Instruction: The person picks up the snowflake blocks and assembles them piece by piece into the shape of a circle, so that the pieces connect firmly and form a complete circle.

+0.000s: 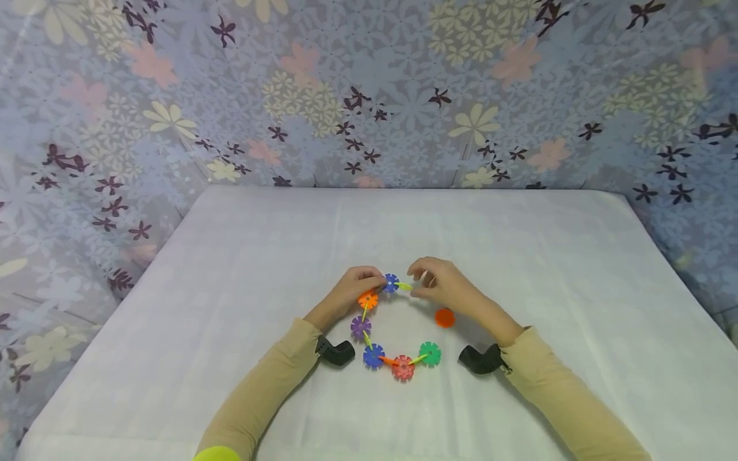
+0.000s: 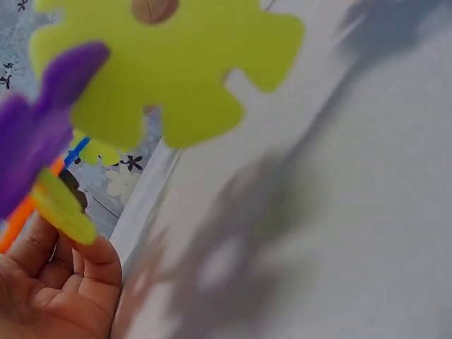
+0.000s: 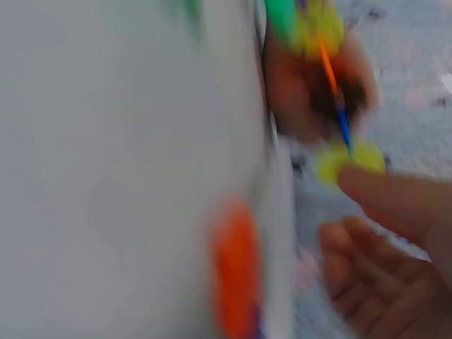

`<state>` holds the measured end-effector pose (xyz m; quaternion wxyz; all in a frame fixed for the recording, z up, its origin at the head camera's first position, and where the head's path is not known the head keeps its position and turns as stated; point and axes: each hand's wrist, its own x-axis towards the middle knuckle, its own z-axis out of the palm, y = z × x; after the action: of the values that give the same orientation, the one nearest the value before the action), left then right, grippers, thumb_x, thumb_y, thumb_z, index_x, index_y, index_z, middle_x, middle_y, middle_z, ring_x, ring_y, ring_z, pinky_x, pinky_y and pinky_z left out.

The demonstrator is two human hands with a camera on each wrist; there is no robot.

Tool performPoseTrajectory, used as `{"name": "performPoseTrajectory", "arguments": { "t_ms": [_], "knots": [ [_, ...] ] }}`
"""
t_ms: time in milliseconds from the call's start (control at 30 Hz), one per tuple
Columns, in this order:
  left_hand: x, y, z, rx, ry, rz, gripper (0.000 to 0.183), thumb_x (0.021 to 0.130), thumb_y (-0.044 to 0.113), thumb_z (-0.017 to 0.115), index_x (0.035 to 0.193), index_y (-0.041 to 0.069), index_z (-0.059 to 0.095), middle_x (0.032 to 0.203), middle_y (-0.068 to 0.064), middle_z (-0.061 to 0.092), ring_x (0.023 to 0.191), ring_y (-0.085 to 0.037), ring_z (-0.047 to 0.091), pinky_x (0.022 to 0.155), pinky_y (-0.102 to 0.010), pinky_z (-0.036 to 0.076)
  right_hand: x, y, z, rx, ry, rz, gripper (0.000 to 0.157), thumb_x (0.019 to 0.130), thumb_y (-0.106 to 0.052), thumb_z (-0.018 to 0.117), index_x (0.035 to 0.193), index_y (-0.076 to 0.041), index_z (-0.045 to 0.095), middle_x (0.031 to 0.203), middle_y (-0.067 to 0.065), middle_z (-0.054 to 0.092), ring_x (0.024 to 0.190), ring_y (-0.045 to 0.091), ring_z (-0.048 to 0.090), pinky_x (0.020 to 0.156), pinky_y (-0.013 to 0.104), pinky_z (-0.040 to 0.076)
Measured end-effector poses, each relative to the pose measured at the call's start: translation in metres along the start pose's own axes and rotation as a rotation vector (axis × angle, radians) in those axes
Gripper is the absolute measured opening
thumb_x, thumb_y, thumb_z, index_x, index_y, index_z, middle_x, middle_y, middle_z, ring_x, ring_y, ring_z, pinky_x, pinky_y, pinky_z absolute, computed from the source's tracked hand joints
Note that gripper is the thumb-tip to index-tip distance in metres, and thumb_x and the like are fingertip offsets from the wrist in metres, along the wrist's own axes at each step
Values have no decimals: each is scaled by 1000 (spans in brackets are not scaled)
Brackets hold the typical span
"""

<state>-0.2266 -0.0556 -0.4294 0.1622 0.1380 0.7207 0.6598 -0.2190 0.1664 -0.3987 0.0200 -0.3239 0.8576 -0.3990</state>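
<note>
A curved chain of slotted, flower-shaped plastic discs [image 1: 360,328] lies before me, its coloured discs linked by yellow and orange ones set edge-on. My left hand [image 1: 359,285] pinches the chain near its far end, between an orange disc [image 1: 368,299] and a blue disc [image 1: 391,283]; its fingers hide part of that link. Out from the blue disc sticks a yellow disc [image 1: 405,286]. My right hand [image 1: 446,287] is right beside it, thumb and fingers spread apart; in the right wrist view the thumb [image 3: 381,191] overlaps the yellow disc. The near end is a green disc [image 1: 429,353].
A loose orange-red disc [image 1: 444,317] lies on the white-covered table [image 1: 519,243] under my right wrist. Dark wrist cameras [image 1: 482,360] hang at both cuffs. Flowered cloth [image 1: 369,96] rises behind the table. Something lime-coloured [image 1: 216,453] shows at the lower left edge.
</note>
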Motion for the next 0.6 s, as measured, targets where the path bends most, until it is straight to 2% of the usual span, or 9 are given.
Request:
{"name": "performPoseTrajectory", "arguments": {
  "t_ms": [100,167,267,333,400,500,600],
  "knots": [
    [-2,-1,-1,-21,0,27,12,87,6,54,80,-2,58,73,-1,55,65,-10,46,60,-21,38,-1,0,-21,-81,-157,222,30,75,-10,72,99,0,57,93,10,56,80,22,51,69,36,44],
    [-4,2,0,-23,-8,32,12,88,6,53,82,-4,57,74,-2,55,65,-10,45,60,-21,38,-3,1,-33,-151,-249,339,33,74,-14,74,99,0,56,95,11,55,84,26,50,73,38,42],
    [-4,3,-1,-22,-5,10,14,87,5,53,84,-7,57,73,-1,55,65,-10,46,60,-20,38,-4,0,-39,-218,-361,454,39,71,-15,75,99,0,54,92,11,53,84,27,48,74,39,41],
    [-3,3,-1,-22,-1,-1,14,87,4,53,85,-9,57,73,-1,55,65,-10,46,61,-21,38,-5,-1,-38,-239,-395,474,38,69,-14,76,96,-1,53,88,9,52,80,25,47,70,36,42],
    [-1,-1,-1,-26,8,-1,14,87,6,54,84,-7,58,73,-1,56,65,-10,47,61,-21,39,-6,-1,-35,-206,-398,478,32,70,-10,75,92,-2,53,83,8,50,72,22,46,63,33,42],
    [0,-3,0,-31,33,10,14,87,7,54,84,-7,59,73,-2,56,66,-10,46,61,-21,39,-7,4,-34,-104,-355,459,20,74,-4,70,85,-3,53,76,7,49,61,19,47,55,30,42],
    [1,-4,1,-34,87,20,17,87,8,54,86,-8,59,72,-1,55,63,-9,45,59,-20,38,-8,11,-32,-3,-279,426,10,81,-3,64,83,-3,54,72,6,49,54,17,49,51,29,43]
  ]
}}
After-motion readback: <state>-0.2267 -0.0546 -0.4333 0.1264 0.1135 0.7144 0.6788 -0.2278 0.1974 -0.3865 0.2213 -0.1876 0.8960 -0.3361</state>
